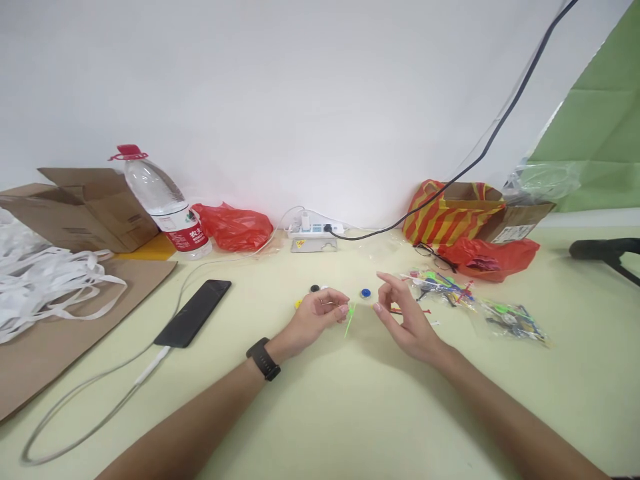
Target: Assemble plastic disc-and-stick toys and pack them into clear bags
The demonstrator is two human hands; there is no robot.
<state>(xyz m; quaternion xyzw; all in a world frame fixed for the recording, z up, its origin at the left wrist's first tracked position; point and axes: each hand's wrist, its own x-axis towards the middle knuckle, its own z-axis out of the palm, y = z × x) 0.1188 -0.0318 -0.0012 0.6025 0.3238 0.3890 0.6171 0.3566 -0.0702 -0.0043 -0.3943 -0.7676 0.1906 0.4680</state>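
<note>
My left hand (pixel 320 313) is pinched shut on a thin green plastic stick (pixel 349 320) that points down toward the pale table (pixel 350 413). A black watch sits on that wrist. My right hand (pixel 405 313) hovers just to the right of the stick, fingers apart and curved, holding nothing. Between and behind the hands lie a small blue round piece (pixel 365 293) and a small black round piece (pixel 315 288). Red sticks lie under the right hand's fingers.
Clear bags of coloured sticks (pixel 510 320) lie right of my hands. A black phone (pixel 194 312) on a white cable lies left. At the back stand a water bottle (pixel 165 203), cardboard boxes (pixel 85 207), red bags (pixel 235 227), a power strip (pixel 315 231) and glasses (pixel 430 252).
</note>
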